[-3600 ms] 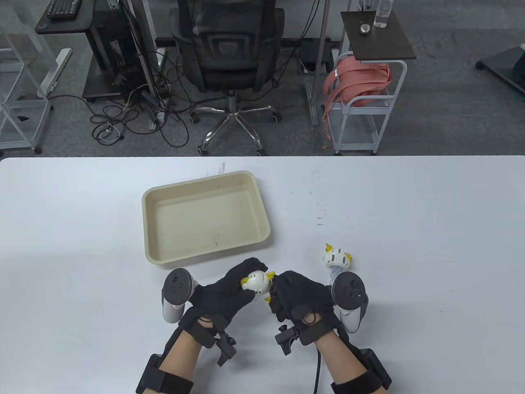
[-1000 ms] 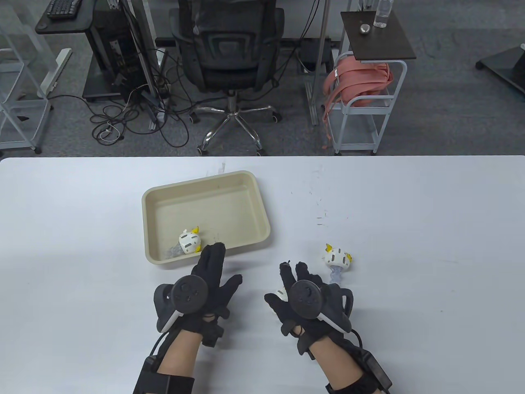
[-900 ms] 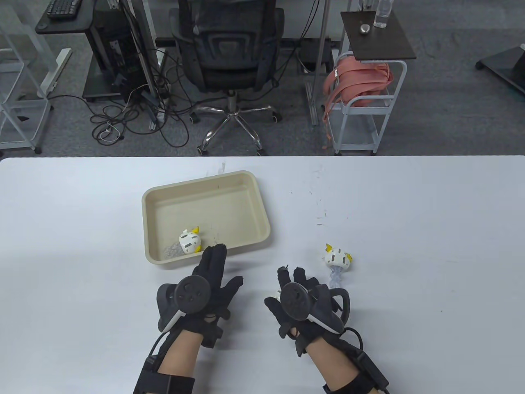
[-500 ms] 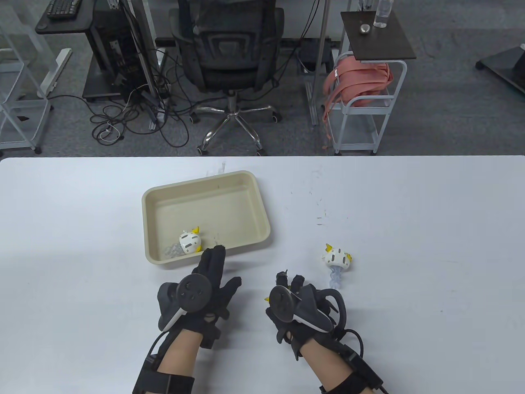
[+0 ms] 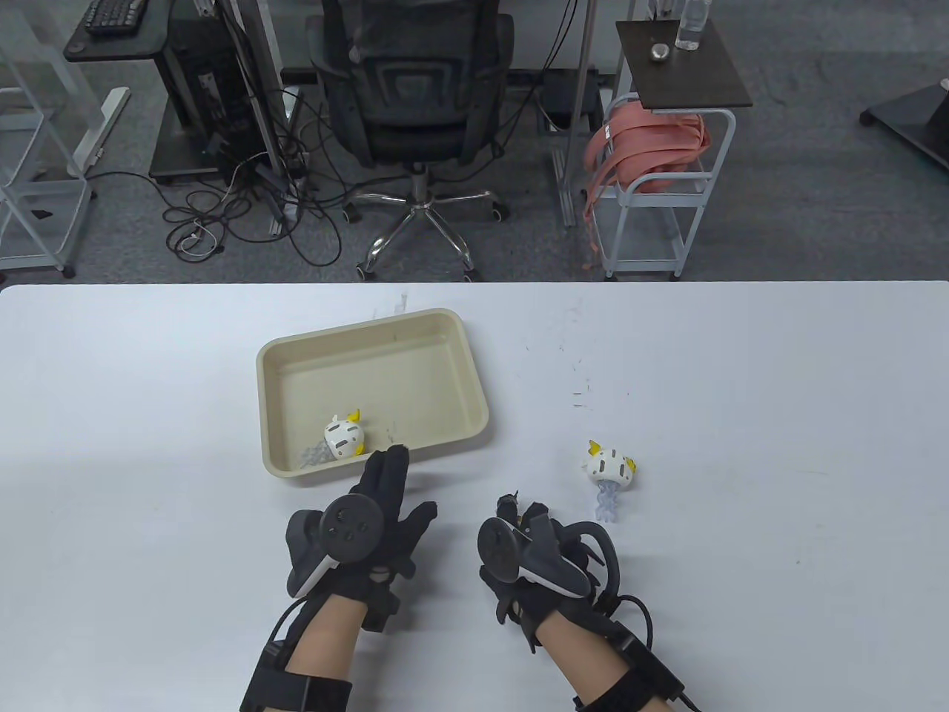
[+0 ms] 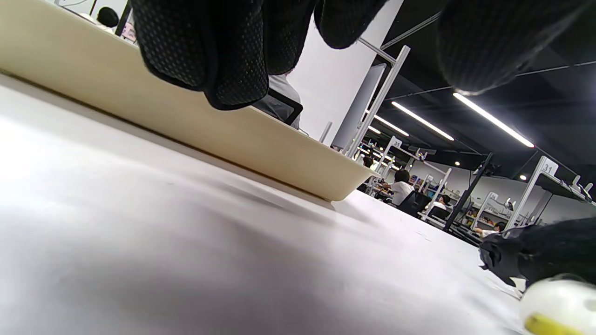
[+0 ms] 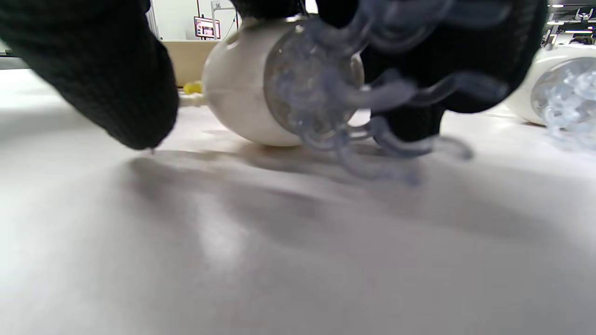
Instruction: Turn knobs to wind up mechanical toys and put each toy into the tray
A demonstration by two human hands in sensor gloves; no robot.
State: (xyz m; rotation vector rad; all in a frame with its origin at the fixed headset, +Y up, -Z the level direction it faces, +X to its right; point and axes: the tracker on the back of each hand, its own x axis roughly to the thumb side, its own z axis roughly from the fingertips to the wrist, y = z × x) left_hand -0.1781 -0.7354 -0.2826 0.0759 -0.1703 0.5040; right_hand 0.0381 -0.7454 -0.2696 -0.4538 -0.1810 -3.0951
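A cream tray [image 5: 452,356] lies left of centre with one white and yellow wind-up toy [image 5: 343,437] in its near left corner. A second toy [image 5: 609,466] with clear tentacles lies on the table to the right. My right hand [image 5: 528,528] curls over a third toy [image 7: 247,83], which rests on the table; the table view hides it under the glove and tracker. The right wrist view shows my thumb [image 7: 102,74] left of the toy and the other fingers over its top. My left hand [image 5: 382,493] lies flat, fingers straight, tips just short of the tray's near wall [image 6: 186,121].
The white table [image 5: 741,386] has room on its right and far left. An office chair [image 5: 411,81], a small white cart [image 5: 652,200] and floor cables lie beyond the far edge. The third toy [image 6: 558,307] shows low at the right of the left wrist view.
The toy both hands held 3.6 s ago now lies in the tray. Over the last second my right hand rolled left and closed over the third toy; my left hand stayed still.
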